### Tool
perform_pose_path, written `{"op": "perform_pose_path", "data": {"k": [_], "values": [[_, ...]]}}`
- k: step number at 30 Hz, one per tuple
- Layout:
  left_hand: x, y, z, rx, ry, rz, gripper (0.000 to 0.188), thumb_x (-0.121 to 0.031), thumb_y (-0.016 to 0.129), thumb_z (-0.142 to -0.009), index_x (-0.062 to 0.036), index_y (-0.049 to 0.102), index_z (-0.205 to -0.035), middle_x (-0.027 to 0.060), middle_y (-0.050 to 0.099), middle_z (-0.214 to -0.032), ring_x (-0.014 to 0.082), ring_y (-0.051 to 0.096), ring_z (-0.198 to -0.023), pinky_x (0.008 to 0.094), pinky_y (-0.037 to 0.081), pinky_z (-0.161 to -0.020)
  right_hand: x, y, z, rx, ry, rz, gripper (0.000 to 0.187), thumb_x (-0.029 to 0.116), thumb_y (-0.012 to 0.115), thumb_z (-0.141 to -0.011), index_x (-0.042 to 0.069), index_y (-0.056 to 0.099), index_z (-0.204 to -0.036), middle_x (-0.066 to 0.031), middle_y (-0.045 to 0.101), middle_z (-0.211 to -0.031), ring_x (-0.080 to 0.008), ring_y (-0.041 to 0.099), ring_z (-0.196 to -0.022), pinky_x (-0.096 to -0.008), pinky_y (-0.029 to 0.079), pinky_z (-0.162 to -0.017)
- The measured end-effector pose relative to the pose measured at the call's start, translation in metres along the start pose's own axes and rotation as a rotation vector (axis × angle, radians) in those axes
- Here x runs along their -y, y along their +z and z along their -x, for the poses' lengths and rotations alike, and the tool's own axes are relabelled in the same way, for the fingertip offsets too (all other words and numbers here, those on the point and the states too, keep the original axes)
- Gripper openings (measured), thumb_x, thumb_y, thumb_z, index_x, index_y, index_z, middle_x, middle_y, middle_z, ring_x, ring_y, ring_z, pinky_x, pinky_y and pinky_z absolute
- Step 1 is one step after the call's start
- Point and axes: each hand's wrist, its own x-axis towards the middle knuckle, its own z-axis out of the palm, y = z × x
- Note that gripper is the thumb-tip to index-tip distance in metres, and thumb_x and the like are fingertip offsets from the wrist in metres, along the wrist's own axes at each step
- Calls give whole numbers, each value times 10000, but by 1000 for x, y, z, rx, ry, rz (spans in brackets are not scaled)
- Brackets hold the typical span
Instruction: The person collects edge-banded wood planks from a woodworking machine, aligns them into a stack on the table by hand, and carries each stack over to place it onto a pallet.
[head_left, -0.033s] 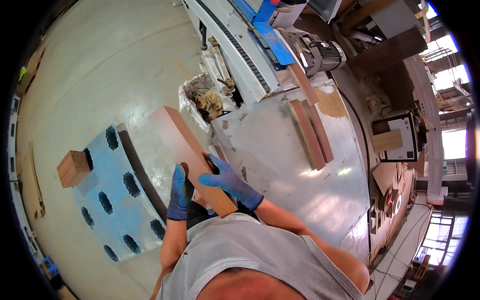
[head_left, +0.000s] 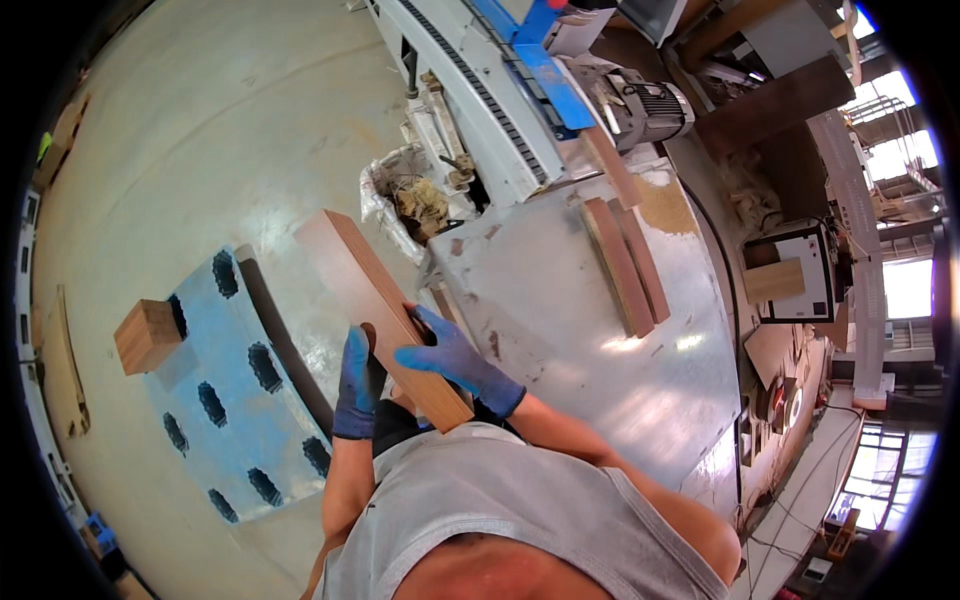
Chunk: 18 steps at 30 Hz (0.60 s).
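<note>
A long, thick wooden plank, pale on its broad face and reddish-brown along its edge, slants in front of my body. Whether it is one piece or several pressed together I cannot tell. My left hand, in a blue glove, grips it from the left with the thumb up. On the right edge, my gloved right hand is closed round it, its thumb lying across the plank. The plank's near end comes close to my grey shirt. Parts of the fingers of both hands are hidden by the plank.
To the left, a blue pallet with dark holes bears a wooden block. Two narrow wooden strips lie on the metal table at my right. Beyond stand a white-and-blue machine, a motor and a sack of shavings.
</note>
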Motion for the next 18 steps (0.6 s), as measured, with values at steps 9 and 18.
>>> {"op": "perform_pose_path", "data": {"k": [9, 18], "values": [[-133, -66, 26, -59, 218, -118, 569, -342, 648, -961, 15, 480, -1371, 159, 618, -1280, 256, 642, -1123, 379, 518, -991, -14, 146, -79, 266, 1, -1, 875, 175, 798, -843, -60, 319, -1537, -155, 553, -1389, -172, 568, -1213, -318, 492, -1004], [-234, -184, 70, -342, 455, 185, 642, -379, 665, -946, -4, 433, -1413, 169, 626, -1255, 274, 644, -1130, 411, 533, -986, -45, 311, -186, 549, 192, 246, 939, 252, 797, -845, -96, 275, -1543, -189, 518, -1441, -204, 563, -1243, -322, 478, -1024]]}}
